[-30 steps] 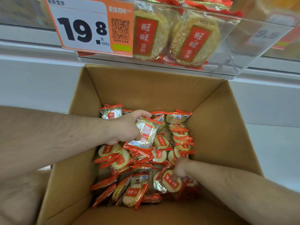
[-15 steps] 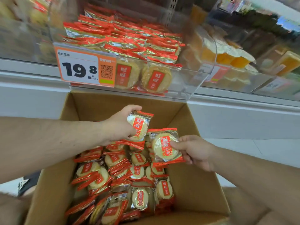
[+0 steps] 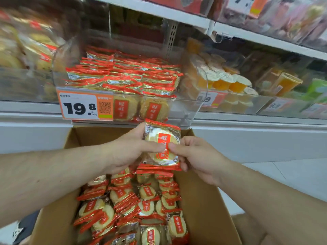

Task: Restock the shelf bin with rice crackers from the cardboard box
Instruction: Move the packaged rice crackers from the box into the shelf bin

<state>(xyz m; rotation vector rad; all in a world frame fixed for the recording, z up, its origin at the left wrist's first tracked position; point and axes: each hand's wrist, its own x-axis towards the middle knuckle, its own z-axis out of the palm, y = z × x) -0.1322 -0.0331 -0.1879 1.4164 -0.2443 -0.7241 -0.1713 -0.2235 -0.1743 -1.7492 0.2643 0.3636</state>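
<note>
Both hands meet above the open cardboard box (image 3: 203, 200) and hold a small stack of rice cracker packets (image 3: 161, 149), red and clear wrappers with round pale crackers. My left hand (image 3: 127, 149) grips the stack from the left, thumb across its front. My right hand (image 3: 194, 154) pinches it from the right. Several more packets (image 3: 131, 206) fill the box below. Just above and behind the hands is the clear shelf bin (image 3: 184, 110), piled with the same packets (image 3: 123, 76).
An orange and white price tag reading 19.8 (image 3: 85, 106) hangs on the bin's front. Neighbouring clear bins hold orange jelly cups (image 3: 228, 82) on the right and other snacks on the left. A white shelf ledge (image 3: 247, 124) runs under the bins.
Each hand lifted a packet out of the box; the hands then came together and now hold the packets as one stack higher up, near the bin's front. The view tilted up toward the shelf.
</note>
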